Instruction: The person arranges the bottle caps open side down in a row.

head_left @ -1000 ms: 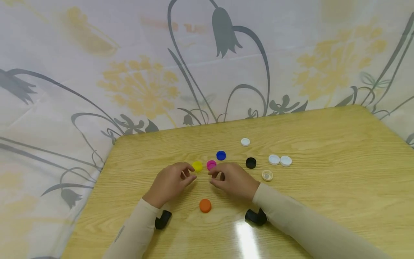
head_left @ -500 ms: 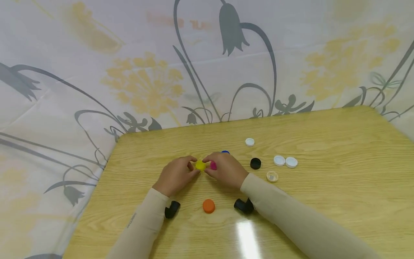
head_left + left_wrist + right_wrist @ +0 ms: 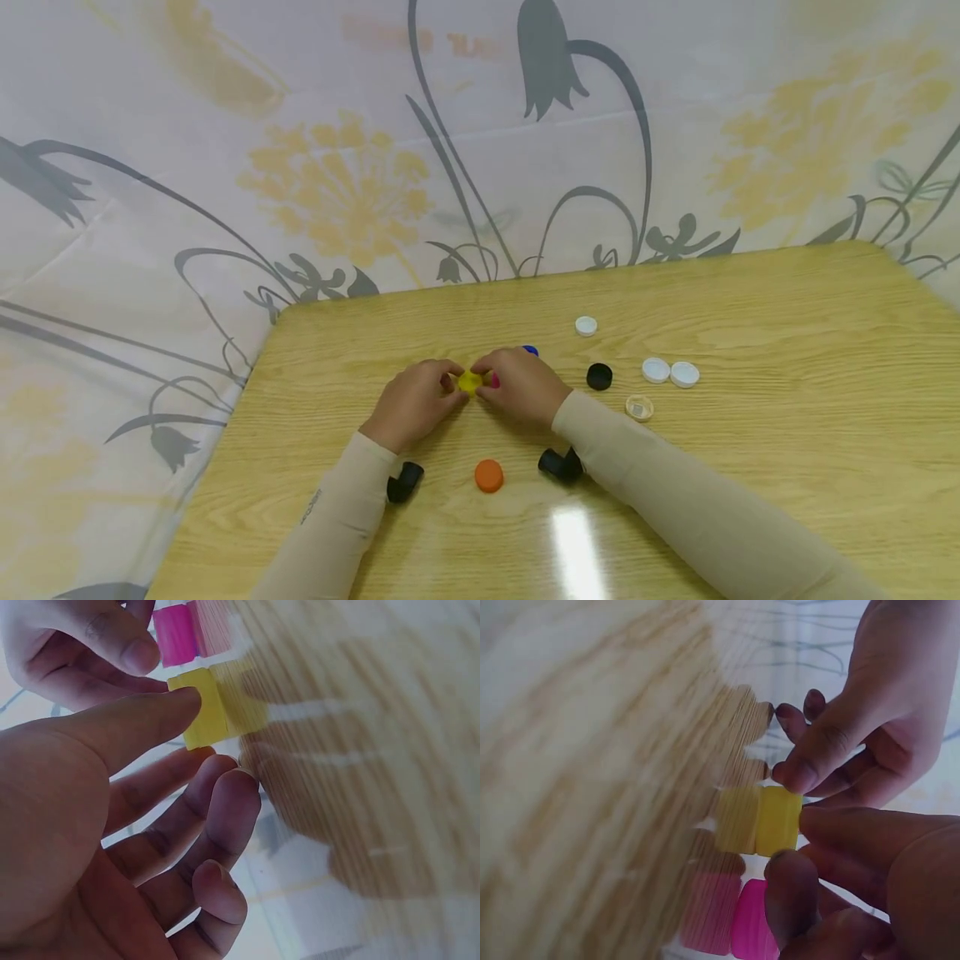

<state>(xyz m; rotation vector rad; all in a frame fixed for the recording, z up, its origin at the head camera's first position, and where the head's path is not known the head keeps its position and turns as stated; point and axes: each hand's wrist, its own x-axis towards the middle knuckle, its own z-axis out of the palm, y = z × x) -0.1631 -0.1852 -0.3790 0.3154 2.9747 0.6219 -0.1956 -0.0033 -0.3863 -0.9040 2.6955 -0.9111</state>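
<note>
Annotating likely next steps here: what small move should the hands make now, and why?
Perhaps lift the yellow cap slightly: it sits on the table, and the left hand and right hand meet it from opposite sides.

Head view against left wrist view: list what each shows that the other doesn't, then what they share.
Only the head view shows the orange cap, the blue cap partly hidden, the black cap, the cream cap, a lone white cap and a pair of white caps.

Only the left wrist view shows the palm side of the left hand and the yellow reflection on the tabletop.

Both show the two hands at the yellow cap, the right hand included, and the magenta cap.
</note>
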